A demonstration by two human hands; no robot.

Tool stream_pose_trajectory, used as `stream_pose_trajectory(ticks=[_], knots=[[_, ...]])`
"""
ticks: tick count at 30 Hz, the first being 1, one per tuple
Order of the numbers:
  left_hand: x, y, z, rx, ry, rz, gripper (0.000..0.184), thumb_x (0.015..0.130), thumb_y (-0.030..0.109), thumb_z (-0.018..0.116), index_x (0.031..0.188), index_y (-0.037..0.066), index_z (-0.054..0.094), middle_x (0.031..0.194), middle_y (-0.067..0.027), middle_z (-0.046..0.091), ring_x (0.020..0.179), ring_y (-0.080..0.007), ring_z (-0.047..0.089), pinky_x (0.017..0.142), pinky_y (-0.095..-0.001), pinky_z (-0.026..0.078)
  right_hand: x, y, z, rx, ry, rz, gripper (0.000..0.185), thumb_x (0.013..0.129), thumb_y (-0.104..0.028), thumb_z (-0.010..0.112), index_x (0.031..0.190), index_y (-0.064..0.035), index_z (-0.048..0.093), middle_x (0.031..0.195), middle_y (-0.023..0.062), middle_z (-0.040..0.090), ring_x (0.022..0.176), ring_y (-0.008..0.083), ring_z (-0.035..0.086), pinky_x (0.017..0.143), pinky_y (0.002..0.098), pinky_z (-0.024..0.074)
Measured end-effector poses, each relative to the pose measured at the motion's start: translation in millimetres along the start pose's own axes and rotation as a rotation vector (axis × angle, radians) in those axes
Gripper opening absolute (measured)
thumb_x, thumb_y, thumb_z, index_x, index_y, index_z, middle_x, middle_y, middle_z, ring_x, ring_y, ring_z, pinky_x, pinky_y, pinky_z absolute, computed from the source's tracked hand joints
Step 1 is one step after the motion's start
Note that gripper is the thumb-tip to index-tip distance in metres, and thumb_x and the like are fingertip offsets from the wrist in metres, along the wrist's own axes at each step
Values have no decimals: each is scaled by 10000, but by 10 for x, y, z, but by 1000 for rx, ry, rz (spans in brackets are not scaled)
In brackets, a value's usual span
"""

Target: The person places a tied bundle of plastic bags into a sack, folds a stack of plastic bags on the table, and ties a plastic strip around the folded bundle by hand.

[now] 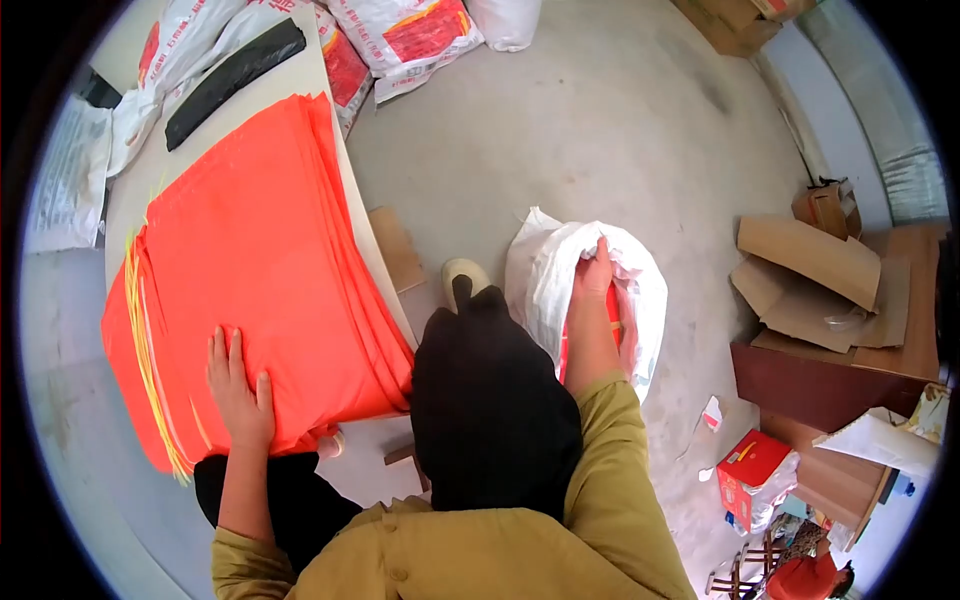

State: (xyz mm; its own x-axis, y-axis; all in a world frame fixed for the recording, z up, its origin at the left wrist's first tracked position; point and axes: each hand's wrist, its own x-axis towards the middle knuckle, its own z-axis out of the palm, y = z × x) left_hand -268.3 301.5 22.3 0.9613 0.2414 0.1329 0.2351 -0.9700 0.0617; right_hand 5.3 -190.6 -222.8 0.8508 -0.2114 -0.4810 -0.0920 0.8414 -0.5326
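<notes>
A thick stack of orange-red plastic sheets or bags [270, 240] lies on the table at left, with yellow strings [145, 360] along its left edge. My left hand [240, 390] rests flat on top of it, fingers spread and holding nothing. On the floor to the right stands a white woven sack [645, 275] with its mouth open. My right hand [594, 272] reaches into that mouth, close to the inner wall. Red material [613, 315] shows inside, beside my wrist. Most of the right fingers are hidden, so their grip cannot be made out.
A black rolled bundle [235, 85] lies on the table [340, 180] beyond the stack. Printed white sacks [420, 40] stand behind. Right are cardboard pieces [810, 265], a red box [752, 462] and a person in red [805, 578]. My shoe [464, 272] is beside the sack.
</notes>
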Motion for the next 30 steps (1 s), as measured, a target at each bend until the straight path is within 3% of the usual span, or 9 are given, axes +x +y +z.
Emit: stream_pose_trajectory(ticks=[2,4,8,11,14,20,23,28,30], knots=[[-13,-20,18,-11,11,6,647,984,364,508,1549,63,419,1659,-175,311,1525,-403,279,1233,-547,214,-120,-52,185,-66,19,41,375,1078,-264,536,1336,5,577,1280,98,639,1199,231,596,1057,383,469],[-11,-16,39,-16,14,5,645,985,359,508,1551,64,416,1658,-174,313,1526,-400,280,1234,-541,214,-184,-12,-93,-466,29,-33,518,1089,-370,499,1432,18,483,1402,144,583,1304,292,531,1154,445,402],[-16,1,24,10,3,-7,641,985,348,510,1554,69,414,1658,-172,317,1527,-396,279,1238,-531,214,-893,-131,-782,-2160,-111,-622,640,1018,-347,583,1553,-53,392,1578,222,414,1442,394,397,1188,523,317],[-12,10,-9,35,-14,-5,638,984,340,512,1554,72,414,1657,-172,318,1528,-394,278,1239,-526,215,-1317,-181,-927,-2354,26,-555,675,979,-345,605,1576,-123,382,1665,219,247,1506,443,264,1211,593,240],[-10,2,-9,50,-16,11,637,982,336,513,1553,72,416,1656,-171,320,1527,-391,281,1237,-526,218,-1215,-211,-1256,-2320,-93,-547,682,976,-364,603,1577,-130,381,1693,206,160,1527,449,194,1215,623,205],[-19,23,-21,24,-1,-14,629,976,329,520,1543,71,433,1651,-171,331,1521,-389,298,1231,-529,229,-1118,-327,-1215,-2289,-193,-487,693,978,-348,610,1585,-132,357,1682,224,166,1514,483,206,1231,606,189],[-22,16,-24,10,8,-17,628,969,321,531,1539,75,441,1650,-174,332,1518,-390,304,1229,-529,234,-1564,-308,-1098,-2168,-42,-509,710,982,-326,612,1598,-138,312,1668,263,164,1505,505,212,1219,619,218],[-13,32,-37,24,-1,-28,655,942,302,586,1542,85,439,1652,-167,326,1517,-394,302,1225,-543,236,-1538,107,-2445,-2150,233,-425,728,999,-352,594,1604,-104,275,1641,314,200,1488,526,245,1217,617,212],[-27,-1,-21,-1,0,-48,673,927,308,620,1538,87,444,1652,-165,325,1518,-395,295,1223,-550,237,-1427,83,-2453,-2158,205,-336,779,975,-348,611,1617,-99,246,1625,365,184,1481,551,250,1226,604,210]])
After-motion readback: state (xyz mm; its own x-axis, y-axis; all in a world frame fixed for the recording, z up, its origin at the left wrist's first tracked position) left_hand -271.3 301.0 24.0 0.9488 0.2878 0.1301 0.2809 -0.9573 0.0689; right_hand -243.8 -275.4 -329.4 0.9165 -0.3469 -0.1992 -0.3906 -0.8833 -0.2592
